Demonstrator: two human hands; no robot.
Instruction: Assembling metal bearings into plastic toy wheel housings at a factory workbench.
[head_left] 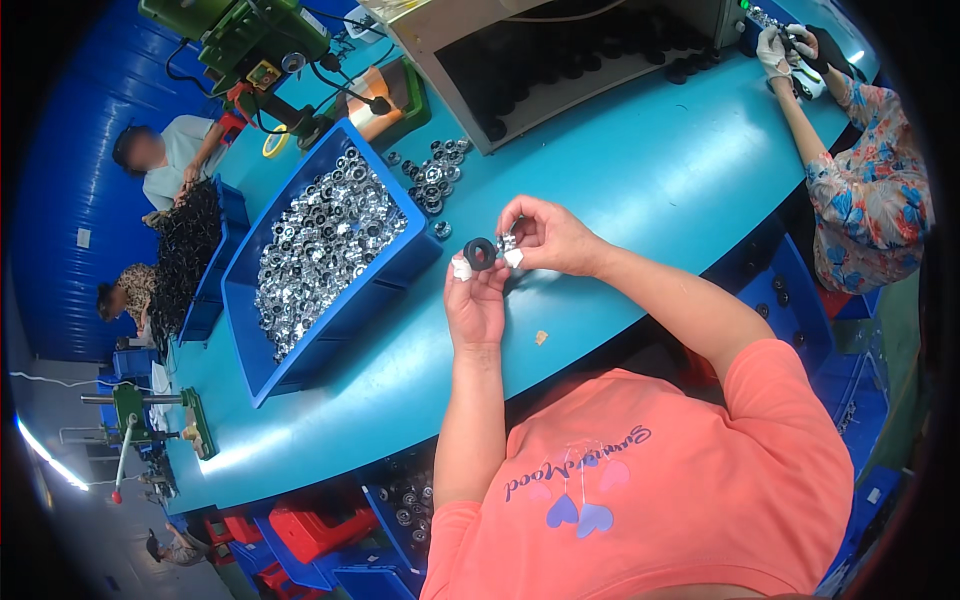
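My left hand (476, 308) is closed around a black ring (471, 246) like a small wheel or roller, held upright between thumb and fingers. My right hand (558, 238), close beside it, pinches a small shiny metal part (506, 242) right next to the ring. Whether the two pieces touch, I cannot tell. White tape or cloth wraps a digit on each hand. Left of my hands stands a large blue bin (300, 375) heaped with silvery round parts (325, 235), some with dark centres. More loose metal parts (436, 178) lie on the table beyond the bin.
The teal table (620, 190) carries a pale open-fronted box (440, 45) with black rings inside. Green presses (240, 50) stand at the back left. A co-worker with gloved hands (775, 55) sits at the right. Blue crates and red stools (315, 530) are below the table.
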